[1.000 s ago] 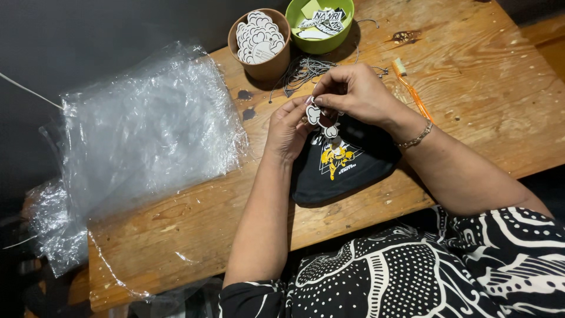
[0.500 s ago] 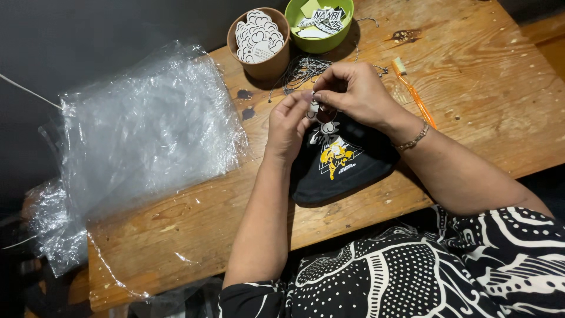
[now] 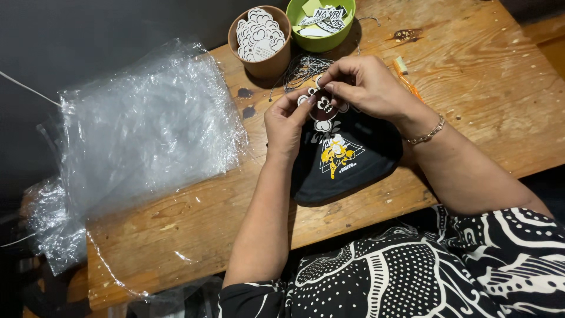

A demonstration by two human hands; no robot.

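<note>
Beside brown cup (image 3: 263,63): stacked cutouts (image 3: 259,34).

A worn wooden table (image 3: 471,106) carries clear plastic bags (image 3: 141,129) at nine o'clock, a brown cup (image 3: 262,41) and green bowl (image 3: 321,26) at twelve, a black pouch (image 3: 344,159) centre.

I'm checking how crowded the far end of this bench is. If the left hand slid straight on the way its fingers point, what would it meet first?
The left hand points up and slightly right. It already touches the small white-and-dark charm pinched with the right hand. Beyond that, probably the tangle of thin ball chains, then the brown cup of cutouts; depth is uncertain.
</note>
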